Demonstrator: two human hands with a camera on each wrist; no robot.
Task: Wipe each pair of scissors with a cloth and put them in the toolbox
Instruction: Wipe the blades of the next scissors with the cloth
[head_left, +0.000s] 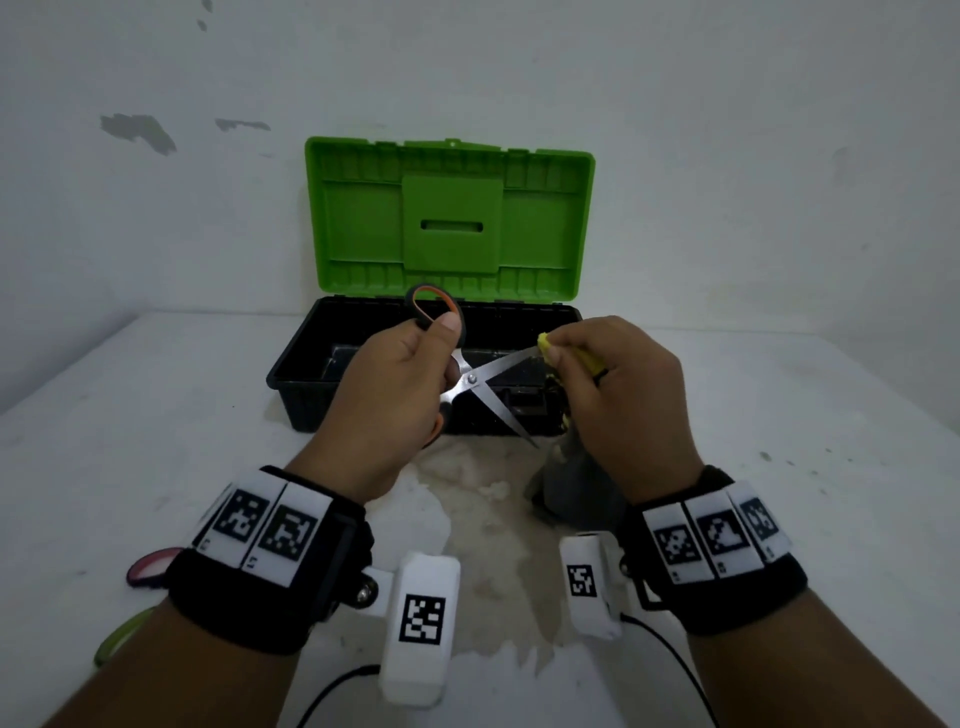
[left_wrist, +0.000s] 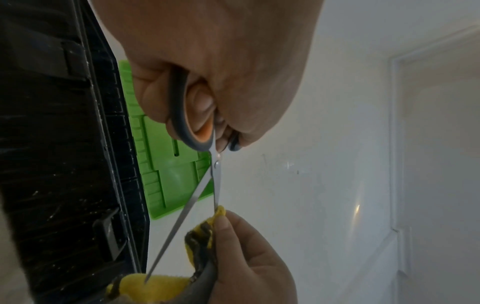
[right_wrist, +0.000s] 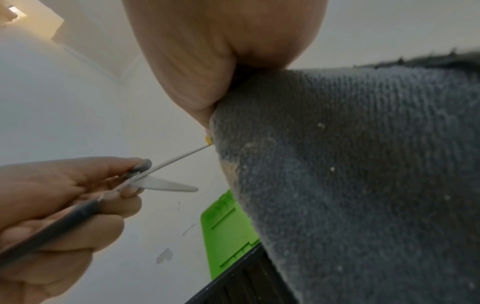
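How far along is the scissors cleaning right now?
In hand: the left hand holds the open orange-handled scissors while the right hand pinches the cloth on one blade. Left: two more handles wait by the left wrist. Nothing clearly lies in the toolbox.

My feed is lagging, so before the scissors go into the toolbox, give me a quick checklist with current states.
1. Left hand grips the scissors by the handles: ok.
2. Right hand pinches the cloth on the upper blade near its tip: ok.
3. Blades closed for stowing: not ok, they are spread apart.
4. Lower blade wiped: cannot tell.
5. Toolbox lid up, opening facing the hands: ok.
6. Room inside the toolbox: cannot tell, its interior is dark.
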